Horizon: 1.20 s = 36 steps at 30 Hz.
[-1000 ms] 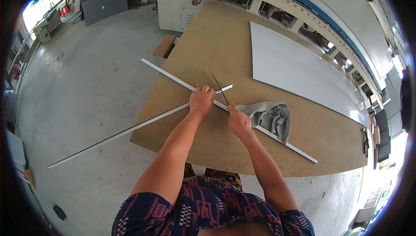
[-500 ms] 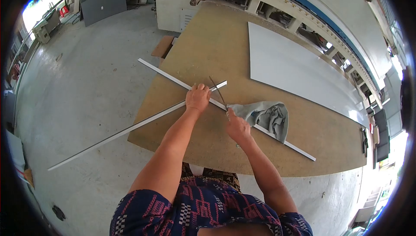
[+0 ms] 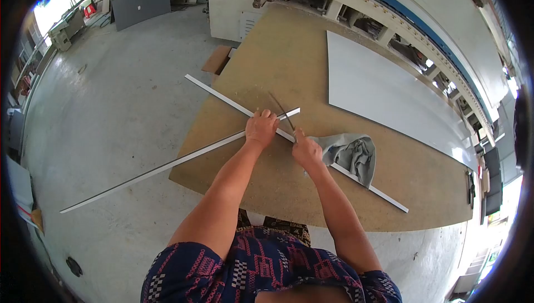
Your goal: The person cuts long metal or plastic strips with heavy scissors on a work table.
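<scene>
Two long, narrow white strips cross on the brown board. One strip point(image 3: 150, 170) runs from the lower left up to the crossing; the other strip point(image 3: 218, 95) slopes down to the right beneath it. My left hand point(image 3: 261, 127) is closed around the strips at the crossing. In my right hand point(image 3: 307, 150) is the handle end of a thin dark saw-like blade point(image 3: 282, 109), which lies across the upper strip near its short right end. A crumpled grey cloth point(image 3: 356, 155) rests over the lower strip, just right of my right hand.
The brown board point(image 3: 278, 191) forms the work surface. A large white panel point(image 3: 384, 91) lies on its right side. Behind it stands a long machine point(image 3: 222, 2). A cardboard box point(image 3: 217, 59) sits by the left edge, and a dark panel point(image 3: 141, 7) stands farther back.
My right hand and the blade have moved up and forward along the cut line, relative to the strips. The whole view has shifted slightly, with my left hand still on the crossing.
</scene>
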Each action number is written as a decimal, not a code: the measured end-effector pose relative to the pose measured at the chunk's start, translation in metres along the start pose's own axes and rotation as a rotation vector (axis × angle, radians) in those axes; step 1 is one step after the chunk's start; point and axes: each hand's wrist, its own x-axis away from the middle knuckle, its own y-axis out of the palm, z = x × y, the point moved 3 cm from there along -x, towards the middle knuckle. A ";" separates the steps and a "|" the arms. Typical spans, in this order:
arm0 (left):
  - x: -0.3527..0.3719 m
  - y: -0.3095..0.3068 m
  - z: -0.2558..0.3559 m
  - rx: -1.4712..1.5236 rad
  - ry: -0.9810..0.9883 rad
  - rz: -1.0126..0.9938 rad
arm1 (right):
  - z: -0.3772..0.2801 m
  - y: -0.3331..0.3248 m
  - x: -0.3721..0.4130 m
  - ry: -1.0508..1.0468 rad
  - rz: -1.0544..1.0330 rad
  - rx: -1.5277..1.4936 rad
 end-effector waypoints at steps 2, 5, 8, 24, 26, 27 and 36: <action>0.000 -0.001 -0.001 0.000 0.014 0.015 | -0.003 0.003 -0.002 0.014 0.006 0.004; 0.000 0.003 -0.002 0.002 0.019 0.023 | -0.006 0.001 0.015 0.071 -0.026 0.009; 0.001 0.001 -0.001 0.001 0.010 0.022 | 0.001 -0.005 0.050 0.077 -0.043 -0.020; -0.001 0.002 0.000 -0.002 -0.005 0.010 | -0.005 0.010 0.008 0.099 0.009 0.000; -0.001 0.003 -0.002 0.009 0.003 0.026 | -0.005 0.008 0.012 0.096 -0.007 0.017; -0.001 0.004 -0.003 0.020 0.012 0.032 | -0.005 0.007 0.017 0.091 -0.018 0.026; -0.004 0.006 -0.006 0.128 -0.051 0.009 | 0.011 0.009 0.046 0.068 -0.062 0.056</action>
